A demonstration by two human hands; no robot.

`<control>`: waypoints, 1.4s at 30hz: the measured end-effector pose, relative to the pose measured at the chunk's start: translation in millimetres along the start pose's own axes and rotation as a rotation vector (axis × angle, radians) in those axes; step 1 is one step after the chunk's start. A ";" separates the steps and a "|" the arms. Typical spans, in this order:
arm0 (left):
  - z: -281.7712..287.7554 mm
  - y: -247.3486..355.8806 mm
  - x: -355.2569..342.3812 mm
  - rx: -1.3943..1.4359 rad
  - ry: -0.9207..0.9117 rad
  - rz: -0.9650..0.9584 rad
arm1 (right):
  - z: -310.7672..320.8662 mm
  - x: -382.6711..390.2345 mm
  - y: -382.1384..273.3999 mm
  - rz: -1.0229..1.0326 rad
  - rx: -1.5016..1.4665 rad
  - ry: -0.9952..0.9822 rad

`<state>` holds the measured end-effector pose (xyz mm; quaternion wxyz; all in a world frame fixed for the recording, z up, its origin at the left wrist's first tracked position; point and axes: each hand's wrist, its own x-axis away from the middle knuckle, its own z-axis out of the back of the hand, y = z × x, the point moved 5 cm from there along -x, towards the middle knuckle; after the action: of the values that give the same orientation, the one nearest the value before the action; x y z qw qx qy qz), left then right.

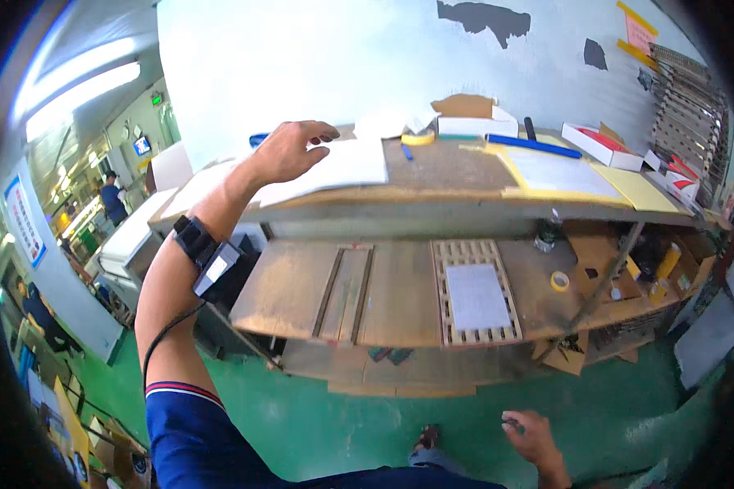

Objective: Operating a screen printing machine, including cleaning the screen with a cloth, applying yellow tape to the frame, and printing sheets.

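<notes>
Worn plywood forms the top shelf (457, 167) of the bench; we note our left hand (289, 151) resting flat, fingers spread and gripping nothing, on a stack of white sheets (338, 167) at its left end. Just right of the sheets lie a blue pen (406, 151) and a yellow tape roll (417, 138). Lower shelf: a slatted wooden tray (475, 295) carrying a pale sheet. Our right hand (532, 436) hangs low over the green floor (318, 416), fingers loosely curled, empty. Bench front edge stands unobstructed.
</notes>
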<state>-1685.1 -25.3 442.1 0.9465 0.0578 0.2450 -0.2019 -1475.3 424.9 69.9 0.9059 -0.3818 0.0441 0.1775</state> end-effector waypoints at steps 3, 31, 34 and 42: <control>-26.5 -34.7 -82.0 -0.016 -0.063 0.019 | -3.2 -54.0 25.8 -0.191 0.042 -0.048; -268.9 -255.9 -406.9 -0.385 -0.455 -0.640 | -27.7 -154.4 32.6 -0.441 0.221 0.315; -263.5 -221.1 -412.2 -0.161 -0.351 -0.363 | -27.0 -158.6 31.6 -0.470 0.151 0.335; -202.4 -198.4 -403.9 0.034 -0.223 -0.271 | -31.6 -150.2 30.2 -0.435 0.154 0.384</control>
<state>-2178.2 -21.2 460.0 0.9309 0.0173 0.1404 -0.3369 -1624.4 378.7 59.6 0.9240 -0.3392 0.1451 -0.1001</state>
